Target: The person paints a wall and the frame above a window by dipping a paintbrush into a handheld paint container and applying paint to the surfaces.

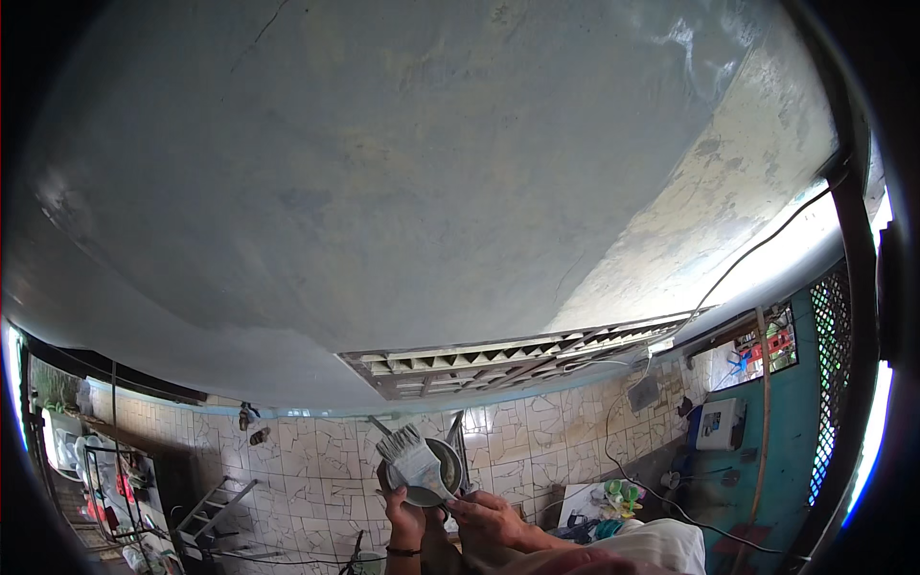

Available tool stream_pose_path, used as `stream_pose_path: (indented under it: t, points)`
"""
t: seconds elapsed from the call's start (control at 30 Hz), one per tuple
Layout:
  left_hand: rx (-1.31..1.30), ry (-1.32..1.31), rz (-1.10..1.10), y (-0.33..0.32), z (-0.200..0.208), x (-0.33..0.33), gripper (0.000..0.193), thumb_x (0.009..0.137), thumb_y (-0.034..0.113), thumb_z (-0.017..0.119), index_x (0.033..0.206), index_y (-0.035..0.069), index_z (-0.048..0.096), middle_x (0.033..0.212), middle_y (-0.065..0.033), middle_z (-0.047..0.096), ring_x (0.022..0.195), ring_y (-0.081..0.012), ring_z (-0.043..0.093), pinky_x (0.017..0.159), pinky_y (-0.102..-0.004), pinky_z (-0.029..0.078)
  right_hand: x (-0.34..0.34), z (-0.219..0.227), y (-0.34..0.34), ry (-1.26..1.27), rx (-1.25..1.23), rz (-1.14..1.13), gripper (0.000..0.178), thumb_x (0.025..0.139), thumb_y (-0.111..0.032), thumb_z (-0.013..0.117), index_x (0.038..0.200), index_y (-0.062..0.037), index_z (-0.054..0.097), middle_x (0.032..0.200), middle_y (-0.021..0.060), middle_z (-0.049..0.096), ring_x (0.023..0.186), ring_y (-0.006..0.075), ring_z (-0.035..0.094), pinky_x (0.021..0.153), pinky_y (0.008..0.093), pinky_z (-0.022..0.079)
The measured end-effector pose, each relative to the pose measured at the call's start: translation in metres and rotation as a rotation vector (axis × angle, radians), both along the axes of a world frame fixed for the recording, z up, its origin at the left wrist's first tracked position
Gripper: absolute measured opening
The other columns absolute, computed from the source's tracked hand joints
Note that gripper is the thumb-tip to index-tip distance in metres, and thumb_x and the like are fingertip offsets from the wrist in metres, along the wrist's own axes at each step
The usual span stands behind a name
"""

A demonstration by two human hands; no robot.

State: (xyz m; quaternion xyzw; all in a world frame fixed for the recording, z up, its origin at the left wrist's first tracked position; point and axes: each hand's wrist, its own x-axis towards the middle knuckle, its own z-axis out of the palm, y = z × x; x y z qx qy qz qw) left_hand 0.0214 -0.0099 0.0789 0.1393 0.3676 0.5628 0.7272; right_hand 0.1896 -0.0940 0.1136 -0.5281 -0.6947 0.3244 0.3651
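Low in the middle of the head view, my left hand (404, 517) is closed on the near left side of a round pot (454, 464) with a pale inside. My right hand (489, 517) grips a wide paintbrush (414, 458) by its handle end. The brush lies across the pot's opening, its broad pale head pointing up and left, with grey streaks on the bristles. It covers much of the pot's inside, so the contents are mostly hidden. Ahead rises a large wall (402, 192), mostly grey, with a paler, patchy area (680, 201) on the right.
Below the wall runs a slatted vent (479, 360). A dark cable (747, 254) hangs at the right. Far below is a stone-patterned tiled floor (316, 460). A metal ladder (216, 508) stands lower left; a white box (721, 425) is by the teal wall (786, 431).
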Motion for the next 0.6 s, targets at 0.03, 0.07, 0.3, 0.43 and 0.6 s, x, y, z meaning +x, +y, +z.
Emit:
stream_pose_path:
  t: [0.03,0.07,0.3,0.43,0.6]
  points:
    - [0.035,0.016,0.013,0.002,0.003,0.000,0.074,0.077,0.028,0.060,0.145,0.012,0.036,0.133,-0.0129,0.052,0.125,-0.0322,0.051,0.103,-0.0471,0.043,-0.001,0.002,0.001,-0.027,-0.011,-0.015,0.060,0.079,-0.009,0.077,0.135,-0.0162,0.057,0.094,0.0064,0.059,0.080,0.0256,0.065,0.065,0.0370,0.057]
    - [0.014,0.023,0.013,0.004,0.006,0.000,0.074,0.077,0.028,0.060,0.145,0.012,0.036,0.133,-0.0129,0.052,0.125,-0.0322,0.051,0.103,-0.0471,0.043,-0.003,0.003,0.002,-0.072,-0.049,-0.036,0.060,0.080,-0.010,0.076,0.136,-0.0157,0.057,0.092,0.0059,0.059,0.080,0.0258,0.064,0.065,0.0379,0.057]
    - [0.027,0.105,-0.107,0.008,0.033,-0.003,0.076,0.074,0.029,0.061,0.144,0.010,0.037,0.136,-0.0122,0.050,0.128,-0.0308,0.048,0.108,-0.0437,0.037,-0.007,-0.005,0.010,-0.041,0.063,-0.125,0.066,0.072,-0.003,0.082,0.134,-0.0052,0.058,0.085,0.0069,0.064,0.071,0.0219,0.063,0.058,0.0335,0.054]
    - [0.082,0.098,-0.073,0.008,0.036,-0.005,0.072,0.079,0.018,0.060,0.146,0.009,0.035,0.128,-0.0151,0.054,0.114,-0.0279,0.058,0.089,-0.0398,0.054,-0.003,-0.002,0.013,-0.010,0.157,-0.061,0.066,0.072,-0.002,0.081,0.134,-0.0111,0.060,0.088,0.0059,0.065,0.073,0.0205,0.063,0.060,0.0333,0.054]
    - [0.019,0.087,-0.125,-0.002,0.030,-0.015,0.070,0.079,0.019,0.060,0.144,0.009,0.037,0.128,-0.0146,0.054,0.114,-0.0275,0.057,0.091,-0.0384,0.052,0.004,0.013,0.010,-0.057,0.177,-0.022,0.064,0.072,-0.002,0.081,0.132,-0.0163,0.064,0.096,0.0078,0.064,0.076,0.0216,0.064,0.063,0.0319,0.056]
